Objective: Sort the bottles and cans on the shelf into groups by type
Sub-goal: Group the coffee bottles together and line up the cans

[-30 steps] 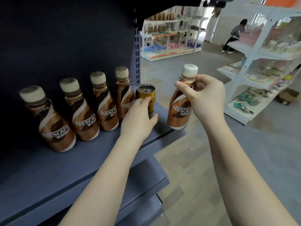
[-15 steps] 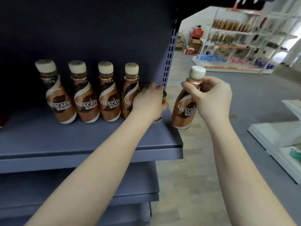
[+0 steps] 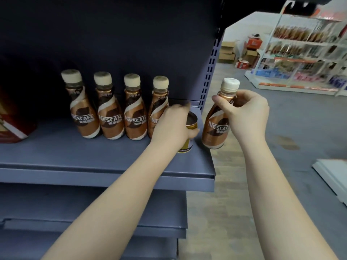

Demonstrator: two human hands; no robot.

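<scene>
Several brown Nescafe bottles (image 3: 110,117) with cream caps stand in a row at the back of the dark blue shelf (image 3: 93,158). My left hand (image 3: 173,126) is wrapped around a small gold can (image 3: 189,136) that stands on the shelf just right of the row. My right hand (image 3: 246,113) holds another Nescafe bottle (image 3: 216,128) by its neck, upright, at the shelf's right end, its base about level with the shelf surface.
A red and gold package (image 3: 11,124) sits at the shelf's far left. Lower shelves (image 3: 93,207) jut out below. White store racks (image 3: 304,53) and cardboard boxes (image 3: 229,53) stand across the grey floor to the right.
My left hand has closed further around the gold can and drawn it slightly forward. The bottle in my right hand stays near the shelf's right end. The camera view shifted leftward.
</scene>
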